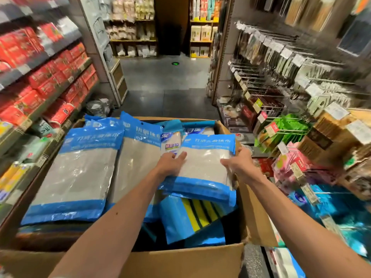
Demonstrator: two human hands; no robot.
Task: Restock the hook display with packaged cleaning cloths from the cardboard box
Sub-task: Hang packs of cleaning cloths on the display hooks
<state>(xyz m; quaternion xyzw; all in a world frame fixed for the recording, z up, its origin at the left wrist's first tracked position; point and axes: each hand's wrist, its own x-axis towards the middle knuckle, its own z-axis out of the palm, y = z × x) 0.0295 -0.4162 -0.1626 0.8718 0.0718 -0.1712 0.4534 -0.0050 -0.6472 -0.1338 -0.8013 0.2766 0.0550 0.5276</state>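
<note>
A large cardboard box point(180, 259) sits low in front of me, filled with blue-edged packs of grey cleaning cloths. One pack point(202, 169) lies on top at the box's right side. My left hand point(170, 162) rests flat on its left part with fingers straight. My right hand point(240, 164) grips its right edge, thumb on the front and fingers behind. Two more grey cloth packs point(74, 173) lie flat to the left. A yellow-and-dark striped pack point(192, 215) lies underneath. The hook display point(281, 91) stands on the right.
Shelves of red packages point(40, 83) line the left side. The hooks on the right carry hanging goods with price tags, among them green packs point(289, 125) and pink packs point(291, 165). The grey aisle floor point(164, 85) runs ahead to far shelving point(132, 37).
</note>
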